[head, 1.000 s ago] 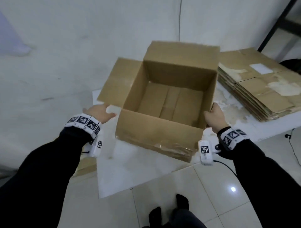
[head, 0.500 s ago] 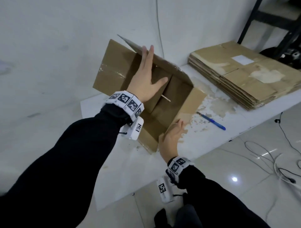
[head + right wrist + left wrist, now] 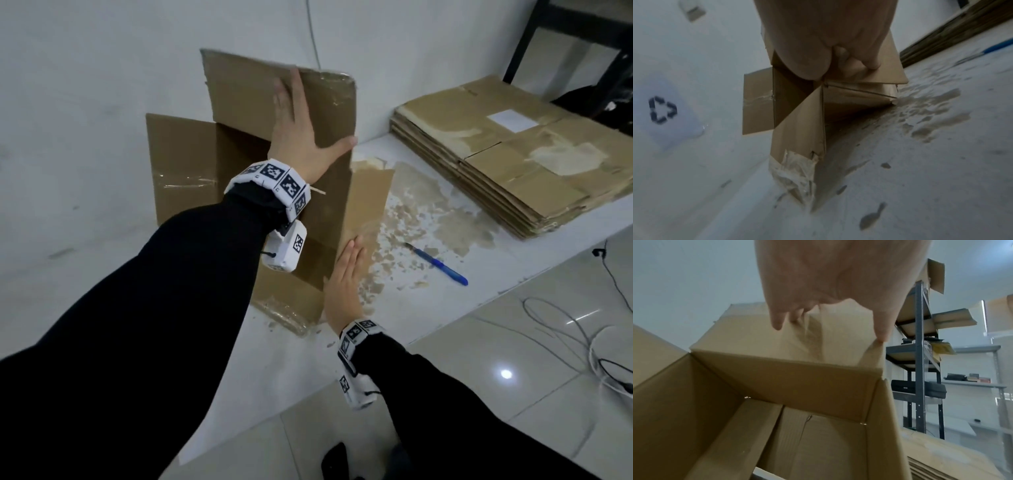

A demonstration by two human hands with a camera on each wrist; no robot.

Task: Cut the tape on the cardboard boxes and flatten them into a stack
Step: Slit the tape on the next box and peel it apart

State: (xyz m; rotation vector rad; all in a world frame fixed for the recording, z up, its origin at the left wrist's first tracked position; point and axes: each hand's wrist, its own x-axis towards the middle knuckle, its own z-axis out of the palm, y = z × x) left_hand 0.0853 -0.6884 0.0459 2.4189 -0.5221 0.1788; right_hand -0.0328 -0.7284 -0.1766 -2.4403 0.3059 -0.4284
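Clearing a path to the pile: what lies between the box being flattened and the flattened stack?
In the head view, a blue pen on the stained white tabletop.

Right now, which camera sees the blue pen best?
The head view: the whole blue pen lies on the white table, right of the box. The right wrist view catches only a blurred blue streak; the left wrist view misses it.

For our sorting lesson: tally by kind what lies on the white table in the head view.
Open cardboard box: 1
Stack of flattened boxes: 1
Blue pen: 1
Hands on the box: 2, left hand and right hand
Total: 5
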